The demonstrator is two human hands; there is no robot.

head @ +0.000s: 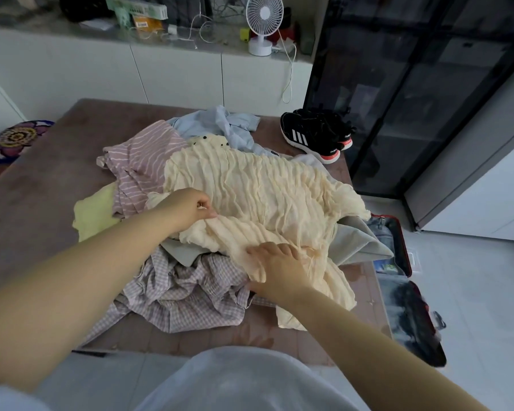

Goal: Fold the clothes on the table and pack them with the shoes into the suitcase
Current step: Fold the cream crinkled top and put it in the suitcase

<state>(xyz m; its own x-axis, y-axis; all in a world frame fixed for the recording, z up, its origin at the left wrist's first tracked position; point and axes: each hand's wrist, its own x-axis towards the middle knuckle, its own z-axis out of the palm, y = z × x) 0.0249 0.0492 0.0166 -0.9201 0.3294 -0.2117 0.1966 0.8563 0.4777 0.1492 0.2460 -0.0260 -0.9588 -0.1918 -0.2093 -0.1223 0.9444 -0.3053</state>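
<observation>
Garment (250,185), cream and crinkled, tops the table (42,203) pile: my left hand (190,209) pinches its edge, my right hand (276,268) grips a near fold; shoes (318,134) at one o'clock, suitcase (404,250) at four.

Over the bench (42,203), a mauve-brown cover is spread, and a heap of clothes is piled mid-surface. A checked shirt (184,295) is sprawled at the near edge, a yellow garment (95,212) is laid flat on the left, and a striped pink top (137,161) and a pale blue shirt (220,126) are bunched further back. A grey garment (356,238) is hung over the right edge. A cream garment (250,185) is draped on top. Black shoes (315,134) are parked on the far right corner.
</observation>
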